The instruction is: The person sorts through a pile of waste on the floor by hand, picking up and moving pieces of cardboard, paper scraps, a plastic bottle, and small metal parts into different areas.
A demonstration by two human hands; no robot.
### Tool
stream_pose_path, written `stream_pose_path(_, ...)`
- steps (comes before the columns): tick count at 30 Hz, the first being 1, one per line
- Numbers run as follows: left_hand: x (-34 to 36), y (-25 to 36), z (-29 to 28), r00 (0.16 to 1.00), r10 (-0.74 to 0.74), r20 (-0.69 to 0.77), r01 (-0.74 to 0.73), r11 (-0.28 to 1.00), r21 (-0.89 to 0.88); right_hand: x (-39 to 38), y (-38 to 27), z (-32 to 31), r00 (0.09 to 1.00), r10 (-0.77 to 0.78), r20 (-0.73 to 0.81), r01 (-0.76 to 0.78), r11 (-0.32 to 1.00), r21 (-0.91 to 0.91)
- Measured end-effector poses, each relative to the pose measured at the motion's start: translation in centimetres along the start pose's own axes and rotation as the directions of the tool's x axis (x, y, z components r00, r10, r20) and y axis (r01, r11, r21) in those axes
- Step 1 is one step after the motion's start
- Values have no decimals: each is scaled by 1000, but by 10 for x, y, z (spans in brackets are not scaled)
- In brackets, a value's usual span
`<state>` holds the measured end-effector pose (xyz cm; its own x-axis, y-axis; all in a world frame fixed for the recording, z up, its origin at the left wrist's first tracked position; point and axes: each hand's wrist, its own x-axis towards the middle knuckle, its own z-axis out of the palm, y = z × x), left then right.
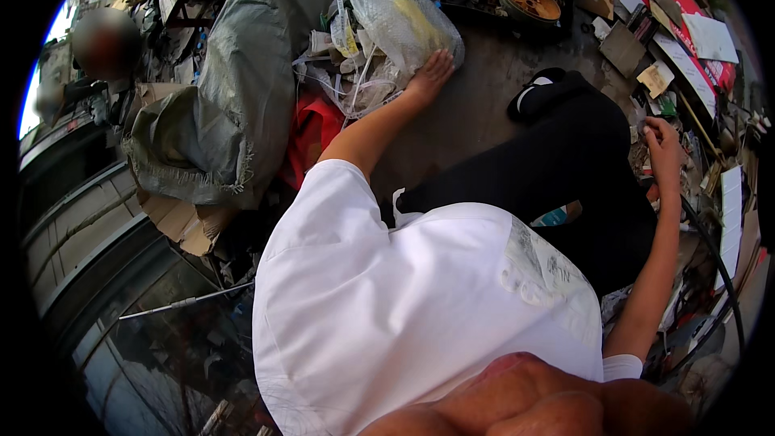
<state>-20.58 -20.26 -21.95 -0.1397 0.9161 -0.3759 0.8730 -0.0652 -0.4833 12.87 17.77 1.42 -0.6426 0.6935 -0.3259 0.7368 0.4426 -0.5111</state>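
**Left grip [433, 74] spread on a bulging plastic bag [416, 24]**

The bag sits at 12 o'clock, and my left grip lies on its lower right side, fingers spread over the film rather than pinching it. White straps [367, 77] and pale scraps [321, 42] show on its 9 o'clock side, just beside the grey sack [250, 56] at 11 o'clock and the red cloth [313, 131] below.

The film looks thin and slick, so a hard push could split it, or my palm could skid off and let the bag roll toward the round bowl [529, 16] at 1 o'clock. The straps worry me more — lifted carelessly, they could snag and drag the loose scraps out.

My right grip [663, 149] is near 3 o'clock, fingers bent beside the junk heap; I cannot tell whether they pinch something small. The cardboard pieces [623, 50] at 2 o'clock lean loosely — a tug low down could bring some sliding onto my wrist, and a hidden sharp edge could scratch bare skin.
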Motion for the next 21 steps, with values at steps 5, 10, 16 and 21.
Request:
stream_pose_path(5,29,-17,24,972,-19,232,48,992,-120,-2,-14,-4,1000,14,-3,-14,993,-120)
stream_pose_path(10,12,-76,73,941,-181,286,230,962,-148,-8,-10,-12,986,161,44,-152,975,-162)
stream_pose_path(16,13,-162,104,924,-315,216,338,938,-78,-14,46,-11,978,198,66,-189,975,-113)
stream_pose_path(21,62,-213,94,860,-508,-40,491,847,-203,-16,49,-14,956,276,97,-270,960,-68)
